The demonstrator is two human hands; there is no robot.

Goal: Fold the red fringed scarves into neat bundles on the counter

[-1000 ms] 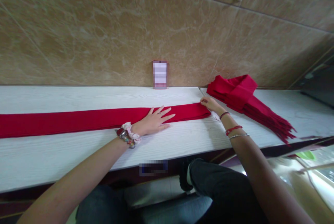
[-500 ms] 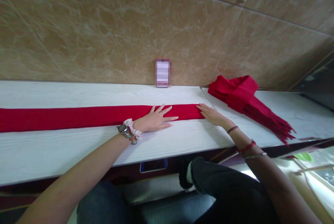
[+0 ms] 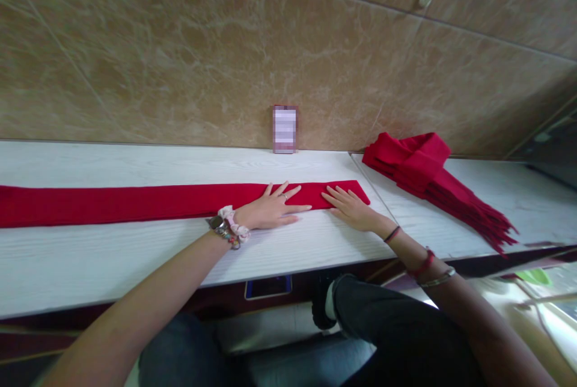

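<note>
A long red scarf [image 3: 135,204] lies stretched flat as a strip along the white table, running out of view at the left. My left hand [image 3: 270,207] rests on it with fingers spread, a ring on one finger. To its right, my right hand [image 3: 349,204] lies flat on the cloth near the scarf's right end, which comes to a slanted edge. Neither hand grips the fabric. Further right lies a second red scarf [image 3: 415,161], loosely folded, its fringe toward the table's front edge.
A tan marbled tile wall [image 3: 180,62] rises behind the white table [image 3: 112,261]. Against it stands a small card-like object [image 3: 285,130] with a blurred face. My legs are below the front edge, where a dark blue-rimmed object [image 3: 268,286] shows. A green item [image 3: 534,277] is at the lower right.
My right hand has slid left along the scarf, from its end toward my left hand. The slanted right end of the scarf now shows. My left hand has stayed on the cloth.
</note>
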